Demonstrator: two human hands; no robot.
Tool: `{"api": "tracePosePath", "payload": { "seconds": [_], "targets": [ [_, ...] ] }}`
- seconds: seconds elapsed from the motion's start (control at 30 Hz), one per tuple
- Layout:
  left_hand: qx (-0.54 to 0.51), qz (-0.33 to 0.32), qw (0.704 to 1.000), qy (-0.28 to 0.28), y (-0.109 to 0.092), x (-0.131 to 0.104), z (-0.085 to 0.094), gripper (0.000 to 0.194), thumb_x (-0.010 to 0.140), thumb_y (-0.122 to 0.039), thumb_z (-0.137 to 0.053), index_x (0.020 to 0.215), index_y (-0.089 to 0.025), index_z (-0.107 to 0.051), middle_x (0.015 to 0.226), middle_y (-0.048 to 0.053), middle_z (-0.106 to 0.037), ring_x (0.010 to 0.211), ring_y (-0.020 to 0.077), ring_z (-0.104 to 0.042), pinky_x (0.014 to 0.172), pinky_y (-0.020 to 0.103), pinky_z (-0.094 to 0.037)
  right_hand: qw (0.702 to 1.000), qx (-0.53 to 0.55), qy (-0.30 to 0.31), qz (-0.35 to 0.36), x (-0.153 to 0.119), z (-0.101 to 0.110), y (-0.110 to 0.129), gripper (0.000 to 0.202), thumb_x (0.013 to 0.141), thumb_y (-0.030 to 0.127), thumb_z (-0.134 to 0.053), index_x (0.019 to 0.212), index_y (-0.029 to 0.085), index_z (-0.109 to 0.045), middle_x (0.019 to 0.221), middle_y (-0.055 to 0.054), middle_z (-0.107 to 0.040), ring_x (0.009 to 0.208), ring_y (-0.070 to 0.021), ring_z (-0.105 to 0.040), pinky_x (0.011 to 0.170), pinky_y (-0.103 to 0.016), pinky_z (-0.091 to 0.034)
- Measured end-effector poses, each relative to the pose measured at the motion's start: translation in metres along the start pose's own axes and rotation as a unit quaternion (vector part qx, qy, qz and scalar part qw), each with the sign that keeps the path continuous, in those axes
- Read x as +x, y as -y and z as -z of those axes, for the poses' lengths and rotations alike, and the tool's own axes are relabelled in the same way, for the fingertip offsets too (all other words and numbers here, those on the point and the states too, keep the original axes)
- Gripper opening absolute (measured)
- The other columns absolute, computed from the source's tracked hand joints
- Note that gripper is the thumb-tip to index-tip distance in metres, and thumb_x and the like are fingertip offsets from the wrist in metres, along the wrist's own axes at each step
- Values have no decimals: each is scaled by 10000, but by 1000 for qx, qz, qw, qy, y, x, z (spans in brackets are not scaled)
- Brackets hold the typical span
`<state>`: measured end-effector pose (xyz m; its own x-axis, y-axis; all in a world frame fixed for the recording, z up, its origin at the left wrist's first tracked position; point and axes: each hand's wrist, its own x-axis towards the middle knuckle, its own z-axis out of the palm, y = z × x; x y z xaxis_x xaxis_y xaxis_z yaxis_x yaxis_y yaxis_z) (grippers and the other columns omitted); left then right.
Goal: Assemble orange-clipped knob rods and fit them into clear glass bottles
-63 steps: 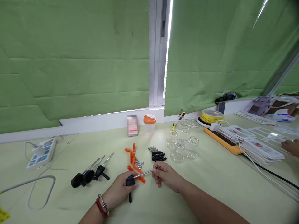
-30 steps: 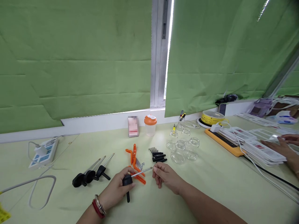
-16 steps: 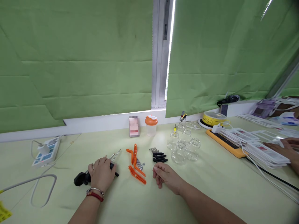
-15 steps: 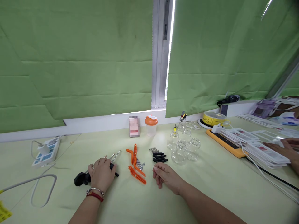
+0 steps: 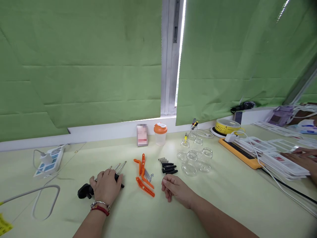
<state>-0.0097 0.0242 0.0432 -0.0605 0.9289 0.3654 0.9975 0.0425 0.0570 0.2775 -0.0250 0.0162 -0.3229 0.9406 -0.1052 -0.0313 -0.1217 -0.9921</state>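
My left hand point(image 5: 107, 187) lies palm down with bent fingers over black plastic parts point(image 5: 85, 190). Thin metal rods point(image 5: 121, 168) stick out beyond its fingertips, and the palm hides most of the parts. My right hand point(image 5: 177, 189) rests on the table with its fingers curled, and nothing shows in them. Just beyond it are several black tubes point(image 5: 169, 167) and small coil springs point(image 5: 162, 160). Between the hands lie orange curved levers point(image 5: 145, 187) and silver pins or screws point(image 5: 148, 175). Clear glass bottles point(image 5: 189, 167) stand to the right.
An orange-lidded cup point(image 5: 160, 135) and a small upright box point(image 5: 142, 135) stand by the wall. At left is a white power strip point(image 5: 53, 158) with cables. An orange-edged strip point(image 5: 239, 153), stacked white cards point(image 5: 282, 163), a yellow bowl point(image 5: 226, 126) and another person's hands point(image 5: 303, 160) are at right.
My left hand has shifted slightly left and down, and the black parts and rods have moved with it. My right hand stays nearly still.
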Motion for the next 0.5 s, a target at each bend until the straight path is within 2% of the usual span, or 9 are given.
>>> {"api": "tracePosePath", "payload": {
  "seconds": [0.23, 0.3, 0.5],
  "targets": [
    [-1, -10, 1000, -19, 0, -2, -1, 330, 843, -421, -401, 857, -184, -630, 1055, 116, -659, 1041, 315, -493, 967, 595, -102, 1000, 2, -1, 3, -1, -2, 2, 327, 834, 477, -494, 744, 162, -508, 617, 17, -543, 483, -94, -498, 459, -229, -424],
    [1, -13, 1000, -28, 1, -3, -1, 325, 846, -417, -402, 862, -181, -626, 1063, 121, -657, 1040, 314, -497, 972, 596, -100, 1000, -4, -1, 1, -1, -2, 4, 320, 837, 466, -487, 739, 163, -505, 583, 23, -537, 474, -94, -494, 464, -228, -422],
    [2, -52, 993, -105, -4, -6, 2, 294, 852, -378, -435, 926, -165, -623, 1088, 130, -643, 1069, 319, -489, 998, 605, -97, 999, -31, 0, -10, -2, -2, 6, 284, 845, 423, -480, 733, 164, -504, 519, 38, -522, 445, -88, -482, 485, -225, -413]
  ]
}}
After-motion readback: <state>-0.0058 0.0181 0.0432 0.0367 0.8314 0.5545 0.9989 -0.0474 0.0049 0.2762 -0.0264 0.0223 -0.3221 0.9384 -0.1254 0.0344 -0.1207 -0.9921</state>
